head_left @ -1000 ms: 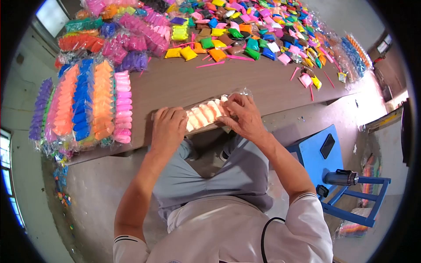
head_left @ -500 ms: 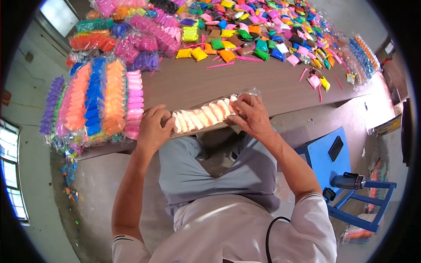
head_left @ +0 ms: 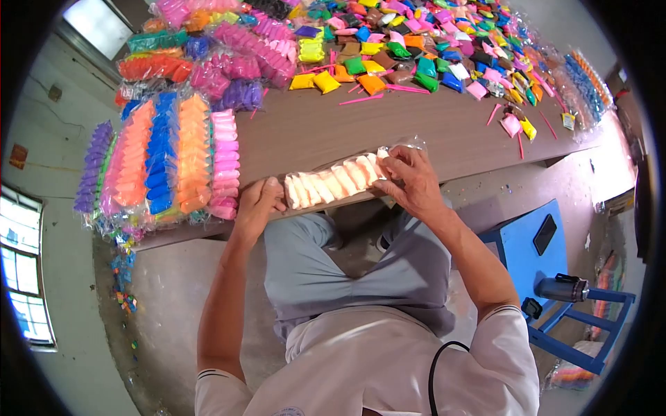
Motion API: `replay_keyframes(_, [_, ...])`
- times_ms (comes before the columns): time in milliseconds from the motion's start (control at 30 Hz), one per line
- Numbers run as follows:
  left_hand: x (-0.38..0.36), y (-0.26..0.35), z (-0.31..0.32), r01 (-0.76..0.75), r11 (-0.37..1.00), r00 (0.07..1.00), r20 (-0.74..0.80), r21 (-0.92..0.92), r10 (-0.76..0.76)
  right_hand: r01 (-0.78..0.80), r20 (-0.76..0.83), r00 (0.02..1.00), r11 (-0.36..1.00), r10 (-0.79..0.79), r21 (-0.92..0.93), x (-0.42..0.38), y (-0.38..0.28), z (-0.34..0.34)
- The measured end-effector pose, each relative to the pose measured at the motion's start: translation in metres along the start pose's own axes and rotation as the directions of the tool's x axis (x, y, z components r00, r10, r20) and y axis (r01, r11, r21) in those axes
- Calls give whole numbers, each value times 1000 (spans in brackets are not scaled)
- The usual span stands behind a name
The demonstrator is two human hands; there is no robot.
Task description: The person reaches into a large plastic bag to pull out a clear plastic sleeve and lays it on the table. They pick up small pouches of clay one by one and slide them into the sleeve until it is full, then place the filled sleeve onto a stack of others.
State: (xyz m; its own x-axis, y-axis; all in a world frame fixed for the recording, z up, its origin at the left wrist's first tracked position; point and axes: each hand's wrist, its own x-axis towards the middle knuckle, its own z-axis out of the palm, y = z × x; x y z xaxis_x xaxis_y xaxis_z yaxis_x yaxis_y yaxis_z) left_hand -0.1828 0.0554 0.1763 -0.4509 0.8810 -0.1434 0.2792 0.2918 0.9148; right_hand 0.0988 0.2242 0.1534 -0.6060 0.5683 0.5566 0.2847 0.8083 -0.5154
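Observation:
A long clear plastic bag [head_left: 334, 182] holds a row of cream-coloured soft packets and lies along the table's near edge, its right end slightly higher in view. At its left end is my left hand [head_left: 258, 208], its fingers bent together against the plastic; the exact grip is partly hidden. My right hand [head_left: 415, 182] pinches the right end between thumb and fingers, with loose clear film sticking out beyond it.
Filled bags of coloured packets [head_left: 161, 156] stand at the table's left, more behind them. Loose packets and pink sticks [head_left: 361, 99] cover the back of the brown table [head_left: 333, 125]. At right, a blue stool [head_left: 531, 243] carries a phone [head_left: 545, 234] and a bottle [head_left: 560, 288].
The whole view has shifted slightly, so the scene sits further right. My left thumb has drawn in from the packets toward the other fingers; my right hand keeps its pinch.

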Motion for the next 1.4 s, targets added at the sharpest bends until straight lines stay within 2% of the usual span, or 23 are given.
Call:
replay_keyframes(133, [13, -16, -2, -7, 997, 999, 51, 82, 3, 7, 6, 1000, 1000, -7, -11, 1, -1, -2])
replay_keyframes(333, [6, -19, 3, 46, 999, 999, -23, -27, -47, 5, 4, 1000, 1000, -5, -7, 0, 1, 1])
replay_keyframes(433, [3, -25, 6, 14, 999, 1000, -19, 39, -14, -1, 0, 1000, 1000, 1, 5, 1, 1, 1])
replay_keyframes(500, [3, -29, 11, -55, 998, 995, -75, 39, 58, -10, 2, 1000, 1000, 10, 11, 2, 1, 2])
replay_keyframes(733, [5, -35, 7, -132, 987, 989, -60, 88, 137, -10, -5, 1000, 999, 11, 40, 3, 2, 2])
replay_keyframes(800, [8, -41, 7, -192, 975, 978, -55, 117, 199, -14, 0, 1000, 999, 14, 39, 3, 0, 1])
replay_keyframes(933, [4, -31, 13, -168, 956, 982, -42, 243, 183, -18, 1, 1000, 999, 18, 27, 1, 1, 1])
replay_keyframes(1000, [1, -30, 24, -208, 934, 950, -166, 292, 264, -7, -5, 1000, 1000, 7, 14, 0, 2, 2])
replay_keyframes(1100, [0, -36, 33, -241, 909, 918, -225, 339, 327, 1, 2, 1000, 1000, -1, -10, -2, 3, -4])
replay_keyframes(1200, [1, -35, 32, -238, 929, 930, -210, 283, 302, -43, -37, 998, 987, 49, 156, -4, 14, -4])
replay_keyframes(1233, [0, -34, 32, -251, 928, 928, -204, 275, 311, -43, -43, 998, 989, 49, 142, -4, 16, -4])
replay_keyframes(1300, [-2, -33, 33, -240, 926, 924, -225, 292, 310, -182, -153, 965, 962, 215, 203, -5, 22, -7])
replay_keyframes(1400, [0, -43, 34, -243, 920, 917, -236, 308, 321, -233, -139, 959, 966, 247, 107, -11, 34, -10])
